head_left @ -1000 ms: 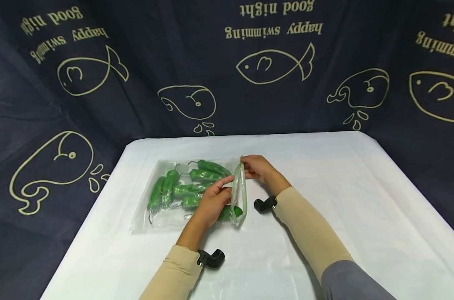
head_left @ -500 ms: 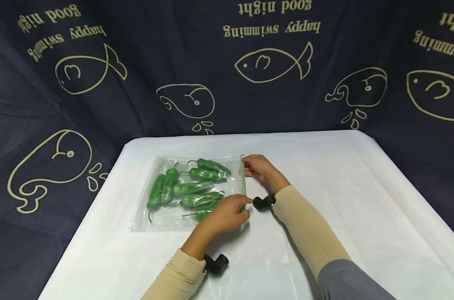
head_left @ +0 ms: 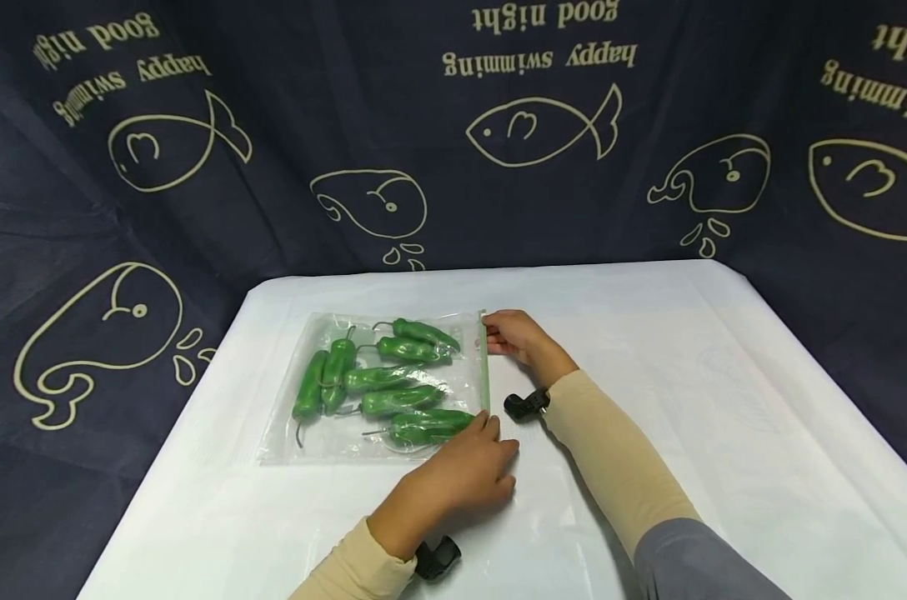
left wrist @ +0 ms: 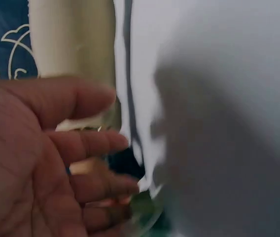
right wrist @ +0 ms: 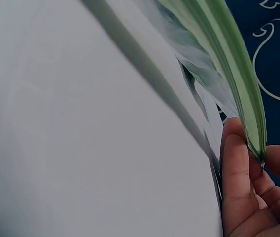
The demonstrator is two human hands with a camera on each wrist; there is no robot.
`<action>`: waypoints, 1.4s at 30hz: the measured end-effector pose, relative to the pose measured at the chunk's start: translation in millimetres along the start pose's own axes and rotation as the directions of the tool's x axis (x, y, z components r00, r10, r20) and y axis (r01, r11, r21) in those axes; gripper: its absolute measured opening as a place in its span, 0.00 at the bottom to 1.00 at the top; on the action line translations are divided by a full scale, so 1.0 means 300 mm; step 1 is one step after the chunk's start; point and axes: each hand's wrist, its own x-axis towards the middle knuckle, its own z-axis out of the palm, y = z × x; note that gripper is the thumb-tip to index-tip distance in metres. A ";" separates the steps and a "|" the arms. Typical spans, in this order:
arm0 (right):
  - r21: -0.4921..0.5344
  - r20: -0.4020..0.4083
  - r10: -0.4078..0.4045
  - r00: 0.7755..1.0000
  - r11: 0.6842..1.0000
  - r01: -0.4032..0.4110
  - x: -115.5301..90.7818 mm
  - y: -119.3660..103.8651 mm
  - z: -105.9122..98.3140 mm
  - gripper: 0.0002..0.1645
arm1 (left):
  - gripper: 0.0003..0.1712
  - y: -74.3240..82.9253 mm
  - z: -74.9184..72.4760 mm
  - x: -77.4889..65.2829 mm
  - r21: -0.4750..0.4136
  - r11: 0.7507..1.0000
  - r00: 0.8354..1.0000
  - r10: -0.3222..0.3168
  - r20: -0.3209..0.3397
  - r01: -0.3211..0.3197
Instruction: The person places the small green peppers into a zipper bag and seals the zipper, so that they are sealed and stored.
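A clear zip bag (head_left: 464,385) with a green strip along its right-hand mouth lies flat on the table. Several green peppers (head_left: 382,379) with curved stems are inside it. At the far end of the mouth, my right hand (head_left: 519,332) pinches the bag's corner between thumb and fingers. The right wrist view shows the green zip strip (right wrist: 234,64) slightly parted, running down to those fingertips. My left hand (head_left: 464,471) is at the near end of the mouth, fingers relaxed. In the left wrist view its thumb and fingers (left wrist: 95,187) stand apart; whether they touch the bag is unclear.
The white-covered table (head_left: 633,358) extends right and forward of the bag. A dark blue curtain (head_left: 438,225) with fish and whale drawings hangs behind and at the sides. Black wrist cameras (head_left: 524,406) sit on both wrists.
My left hand has drawn out of the bag's mouth and moved toward me to the near corner. The raised mouth has flattened, and the peppers show more fully. My right hand stays at the far corner.
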 end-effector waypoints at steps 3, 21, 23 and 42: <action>-0.008 0.000 -0.003 1.000 1.000 0.003 -0.002 -0.005 0.002 0.15 | 0.27 -0.038 -0.056 -0.007 -0.095 0.994 0.998 0.053 0.044 -0.049; 0.034 0.041 -0.009 0.999 0.999 0.008 -0.009 0.012 -0.010 0.14 | 0.25 -0.435 -0.304 0.405 -0.383 0.895 0.953 -0.285 -0.104 0.226; 0.037 0.040 -0.009 0.999 0.999 0.008 -0.015 0.020 -0.011 0.14 | 0.25 -0.456 -0.274 0.442 -0.461 0.860 0.952 -0.292 -0.090 0.220; -0.012 0.059 -0.042 0.997 0.999 0.043 -0.023 0.013 -0.007 0.14 | 0.19 -0.534 -0.186 0.507 -0.795 0.512 0.899 -0.429 0.091 0.325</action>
